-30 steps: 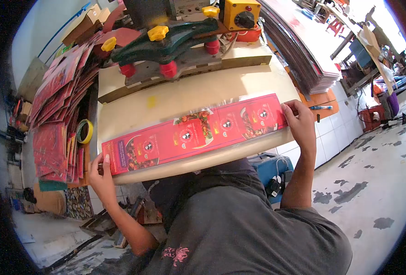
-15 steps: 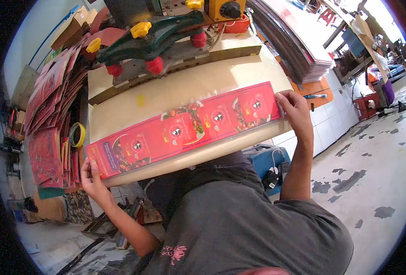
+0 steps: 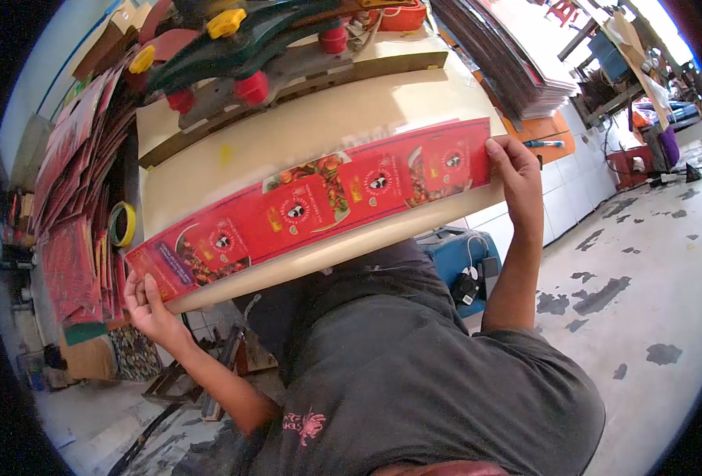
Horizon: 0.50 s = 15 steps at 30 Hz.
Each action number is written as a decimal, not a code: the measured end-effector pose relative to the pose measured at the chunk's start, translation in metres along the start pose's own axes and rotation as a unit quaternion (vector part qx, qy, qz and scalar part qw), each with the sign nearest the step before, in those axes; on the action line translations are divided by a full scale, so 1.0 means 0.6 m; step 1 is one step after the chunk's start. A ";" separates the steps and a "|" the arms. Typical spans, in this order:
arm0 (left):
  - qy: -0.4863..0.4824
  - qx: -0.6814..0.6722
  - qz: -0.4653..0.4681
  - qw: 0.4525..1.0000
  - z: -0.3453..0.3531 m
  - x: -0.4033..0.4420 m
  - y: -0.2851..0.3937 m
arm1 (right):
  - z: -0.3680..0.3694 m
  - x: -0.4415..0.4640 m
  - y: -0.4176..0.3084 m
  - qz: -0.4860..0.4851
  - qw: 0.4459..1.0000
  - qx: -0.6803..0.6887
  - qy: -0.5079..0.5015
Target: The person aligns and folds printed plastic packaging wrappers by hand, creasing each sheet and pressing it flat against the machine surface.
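A long red printed sheet (image 3: 268,234) with food pictures and round logos stretches across the cream worktop (image 3: 287,151), sloping up to the right. My left hand (image 3: 154,313) pinches its lower left corner between thumb and fingers. At the opposite end, my right hand (image 3: 517,181) grips the right edge, thumb on top. Along the sheet's upper edge a thin strip of another red layer shows; most of it is hidden underneath. Beyond the sheet, a metal guide bar (image 3: 303,101) spans the worktop beneath a dark green machine clamp (image 3: 264,55) with yellow and red knobs.
Stacked red printed packs (image 3: 73,230) crowd the left side, beside a yellow tape roll (image 3: 126,224). A tall pile of boards (image 3: 517,67) stands at the back right. A blue pen (image 3: 543,143) lies on an orange surface. A blue box (image 3: 478,258) with cables sits below the worktop.
Both hands have raised the red sheet slightly, and it looks larger and bends more. Its right end has moved up and right, its left end further left. The view has shifted a little.
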State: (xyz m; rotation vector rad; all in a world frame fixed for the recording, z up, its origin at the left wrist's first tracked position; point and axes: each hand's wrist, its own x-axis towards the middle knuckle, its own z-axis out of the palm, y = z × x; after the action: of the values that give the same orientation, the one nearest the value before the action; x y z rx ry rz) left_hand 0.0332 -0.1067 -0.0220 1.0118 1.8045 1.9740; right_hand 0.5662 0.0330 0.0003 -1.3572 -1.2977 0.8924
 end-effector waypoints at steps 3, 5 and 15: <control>-0.042 0.091 0.033 0.994 0.007 0.010 0.028 | 0.003 -0.003 -0.020 -0.040 0.999 0.014 0.009; -0.059 0.089 0.021 0.994 0.016 0.028 0.045 | -0.003 0.005 -0.037 -0.011 1.000 0.013 0.008; -0.144 0.075 0.002 0.987 0.017 0.082 0.027 | 0.011 0.030 -0.040 0.004 0.998 0.066 -0.012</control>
State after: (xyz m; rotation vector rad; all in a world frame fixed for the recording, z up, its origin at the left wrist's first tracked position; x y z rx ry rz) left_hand 0.0089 -0.0709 0.0079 1.2742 1.8060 1.6133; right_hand 0.5572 0.0497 0.0242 -1.2521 -1.2295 0.9852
